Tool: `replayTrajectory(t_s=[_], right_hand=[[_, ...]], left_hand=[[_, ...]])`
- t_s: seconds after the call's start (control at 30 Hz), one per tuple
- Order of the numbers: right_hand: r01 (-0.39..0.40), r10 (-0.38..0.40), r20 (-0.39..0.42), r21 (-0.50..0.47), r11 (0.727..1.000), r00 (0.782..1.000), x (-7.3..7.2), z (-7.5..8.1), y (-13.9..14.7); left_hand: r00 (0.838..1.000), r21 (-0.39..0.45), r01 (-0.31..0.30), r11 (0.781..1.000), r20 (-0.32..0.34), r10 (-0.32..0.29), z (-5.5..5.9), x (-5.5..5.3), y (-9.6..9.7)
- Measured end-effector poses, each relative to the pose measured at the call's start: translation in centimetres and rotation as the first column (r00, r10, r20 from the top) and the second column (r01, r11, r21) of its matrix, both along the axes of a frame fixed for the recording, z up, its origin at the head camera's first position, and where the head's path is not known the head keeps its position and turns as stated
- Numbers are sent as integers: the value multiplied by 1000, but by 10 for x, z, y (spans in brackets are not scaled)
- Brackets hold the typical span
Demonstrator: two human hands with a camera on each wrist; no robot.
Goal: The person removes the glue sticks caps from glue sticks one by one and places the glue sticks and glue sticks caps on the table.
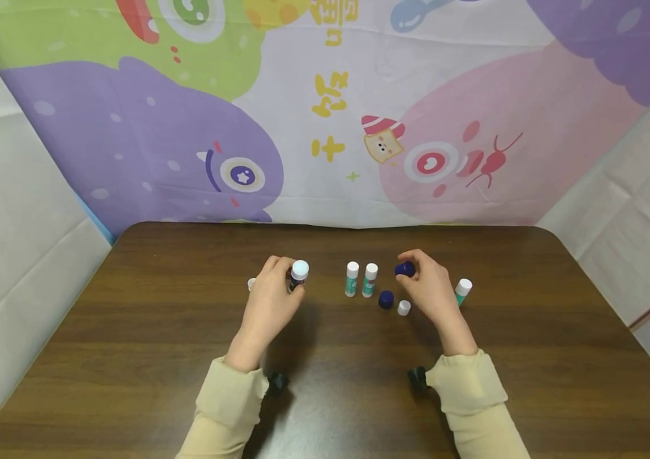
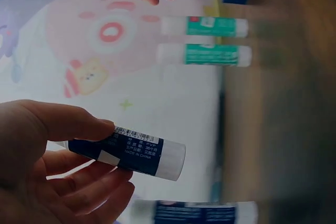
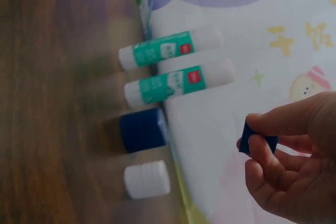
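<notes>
My left hand (image 1: 269, 294) holds a navy glue stick (image 2: 136, 150) with a white end, gripped between thumb and fingers. Just beyond it in the left wrist view stands a second navy glue stick (image 2: 194, 213), mostly hidden by the hand in the head view. On the other side, my right hand (image 1: 431, 288) pinches a small dark blue cap (image 1: 404, 269) between thumb and fingers. Near that hand on the table sit another dark blue cap (image 1: 385, 299) and a white cap (image 1: 404, 308).
Two green-and-white glue sticks (image 1: 351, 280) stand upright side by side between the hands. Another green-and-white glue stick (image 1: 462, 291) is right of my right hand, partly hidden by it. A cartoon-printed cloth (image 1: 325, 191) hangs behind the brown wooden table (image 1: 336, 395).
</notes>
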State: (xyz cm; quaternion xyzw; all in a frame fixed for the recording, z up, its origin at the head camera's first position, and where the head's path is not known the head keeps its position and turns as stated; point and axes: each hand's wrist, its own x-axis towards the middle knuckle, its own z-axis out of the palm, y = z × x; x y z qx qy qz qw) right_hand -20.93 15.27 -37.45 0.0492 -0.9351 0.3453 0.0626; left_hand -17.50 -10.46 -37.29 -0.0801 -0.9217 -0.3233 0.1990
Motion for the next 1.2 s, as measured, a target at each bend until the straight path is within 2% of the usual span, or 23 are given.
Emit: replayTrajectory(t_s=[0.1, 0.27, 0.63, 0.97, 1.2], right_hand=[[8, -9, 39, 22, 1000, 999, -2, -5, 1], [6, -9, 54, 54, 999, 999, -7, -14, 1], [-28, 17, 111, 98, 995, 994, -13, -25, -1], [-81, 57, 166, 141, 987, 984, -14, -34, -2], [-82, 49, 164, 196, 977, 985, -14, -38, -2]], left_hand=[[999, -5, -6, 1000, 37, 6, -7, -4, 1], [995, -15, -31, 999, 99, 32, -14, -6, 4], [992, -45, -61, 997, 112, 65, -33, -12, 12], [989, -2, -84, 996, 121, 84, -36, -13, 12], [983, -13, -100, 995, 151, 101, -37, -12, 13]])
